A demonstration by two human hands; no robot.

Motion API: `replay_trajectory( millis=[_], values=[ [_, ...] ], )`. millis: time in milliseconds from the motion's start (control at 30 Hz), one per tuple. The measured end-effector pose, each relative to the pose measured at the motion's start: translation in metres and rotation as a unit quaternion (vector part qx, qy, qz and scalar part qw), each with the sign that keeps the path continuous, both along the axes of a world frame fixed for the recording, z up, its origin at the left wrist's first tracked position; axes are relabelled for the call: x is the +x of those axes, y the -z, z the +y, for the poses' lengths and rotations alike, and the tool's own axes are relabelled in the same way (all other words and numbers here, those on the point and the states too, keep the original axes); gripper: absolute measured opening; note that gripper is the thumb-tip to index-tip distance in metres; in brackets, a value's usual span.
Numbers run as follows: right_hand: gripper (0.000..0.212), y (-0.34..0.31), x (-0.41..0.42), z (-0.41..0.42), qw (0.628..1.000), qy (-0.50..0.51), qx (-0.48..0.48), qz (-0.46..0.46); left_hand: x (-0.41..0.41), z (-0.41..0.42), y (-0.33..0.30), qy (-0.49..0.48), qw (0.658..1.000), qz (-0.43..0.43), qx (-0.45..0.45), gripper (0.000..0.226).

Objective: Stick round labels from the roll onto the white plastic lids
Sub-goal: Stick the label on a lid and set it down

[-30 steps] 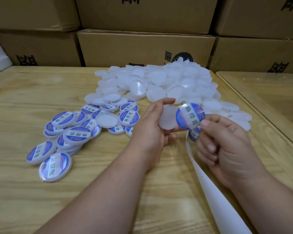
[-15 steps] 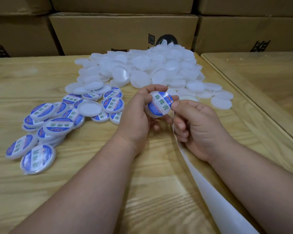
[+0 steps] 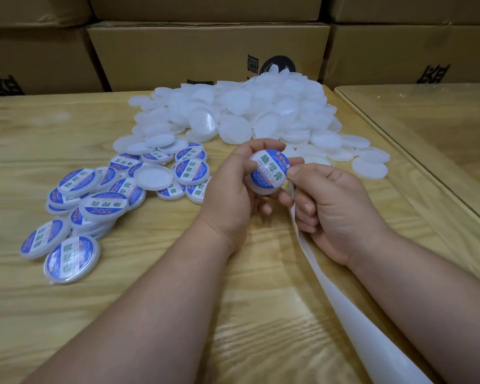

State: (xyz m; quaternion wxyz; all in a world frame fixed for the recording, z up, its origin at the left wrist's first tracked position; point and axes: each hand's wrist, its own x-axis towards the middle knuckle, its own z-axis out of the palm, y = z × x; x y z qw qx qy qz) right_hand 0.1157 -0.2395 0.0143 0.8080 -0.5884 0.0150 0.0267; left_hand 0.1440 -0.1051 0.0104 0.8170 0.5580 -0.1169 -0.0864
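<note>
My left hand (image 3: 233, 187) holds a white plastic lid (image 3: 263, 188) by its rim, with a round blue and white label (image 3: 270, 169) lying on its face. The thumb of my right hand (image 3: 336, 200) rests on the label's right edge, while its curled fingers hold the white backing strip (image 3: 341, 306), which trails toward the bottom right. Behind the hands lies a big heap of plain white lids (image 3: 250, 112). Several labelled lids (image 3: 94, 198) are spread on the table to the left.
The wooden table (image 3: 39, 314) runs across the view, with a second glass-topped table (image 3: 427, 112) butting against it on the right. Brown cardboard boxes (image 3: 178, 54) are stacked along the far edge.
The label was held in my right hand apart from the bare lid; it has been laid on the lid, and my right thumb now presses its edge. The view has tilted down.
</note>
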Motion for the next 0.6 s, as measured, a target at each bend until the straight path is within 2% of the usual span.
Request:
replay_trajectory(
  millis=[400, 600],
  values=[
    [0.048, 0.0021, 0.0005, -0.0004, 1.0, 0.006, -0.017, -0.001, 0.0013, -0.0006, 0.0034, -0.003, 1.0, -0.009, 0.008, 0.031],
    [0.029, 0.0023, 0.0018, -0.0009, 1.0, 0.011, -0.016, -0.003, 0.0019, -0.0002, 0.004, -0.014, 1.0, -0.018, 0.018, 0.036]
  ],
)
